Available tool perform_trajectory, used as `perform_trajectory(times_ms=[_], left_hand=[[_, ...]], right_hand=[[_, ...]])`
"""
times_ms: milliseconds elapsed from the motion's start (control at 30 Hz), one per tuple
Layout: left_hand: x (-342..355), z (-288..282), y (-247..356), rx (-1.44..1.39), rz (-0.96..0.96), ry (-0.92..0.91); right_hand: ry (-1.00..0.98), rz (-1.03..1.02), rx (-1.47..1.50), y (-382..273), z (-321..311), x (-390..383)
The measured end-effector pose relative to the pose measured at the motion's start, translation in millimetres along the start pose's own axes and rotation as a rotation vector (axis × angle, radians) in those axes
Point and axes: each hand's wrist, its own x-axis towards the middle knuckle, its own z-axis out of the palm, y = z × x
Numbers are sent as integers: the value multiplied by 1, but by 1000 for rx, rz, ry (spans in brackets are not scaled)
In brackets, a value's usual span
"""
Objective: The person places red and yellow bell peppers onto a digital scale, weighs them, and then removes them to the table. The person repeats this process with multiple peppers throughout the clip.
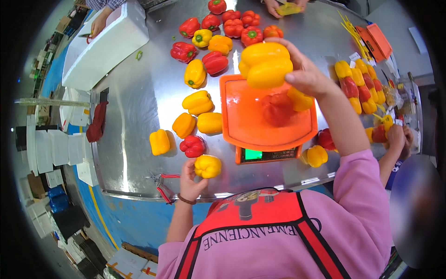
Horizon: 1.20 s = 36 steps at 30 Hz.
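My right hand (302, 74) grips a large yellow bell pepper (265, 63) in the air over the orange scale tray (241, 125). On the tray lie a red pepper (276, 111) and another yellow one (301, 103), partly behind my wrist. The scale's display (254, 153) glows green. My left hand (190, 179) holds a yellow pepper (209, 166) at the table's near edge, just right of red-handled snips (168, 176). Loose yellow and red peppers (197, 100) lie left of and beyond the scale.
A white foam box (76, 65) sits back left, beside a person's hand (98, 23). Another person's hands (283, 9) are at the far edge. Bagged pepper packs (353, 88) and an orange bin (376, 42) lie right, where a co-worker's hands (397, 137) handle peppers. The steel table's edge (116, 192) runs before me.
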Motion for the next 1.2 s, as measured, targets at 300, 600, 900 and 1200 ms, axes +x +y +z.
perform_trajectory(times_ms=[300, 600, 900, 1200], left_hand=[[-39, 39, 10, 776, 132, 143], [10, 126, 142, -453, 280, -314], [118, 132, 146, 401, 204, -110], [151, 63, 118, 203, 539, 265]], right_hand=[[-39, 173, 1037, 30, 67, -94], [-12, 470, 718, 77, 148, -139], [473, 419, 181, 77, 126, -180], [361, 575, 233, 95, 138, -250]])
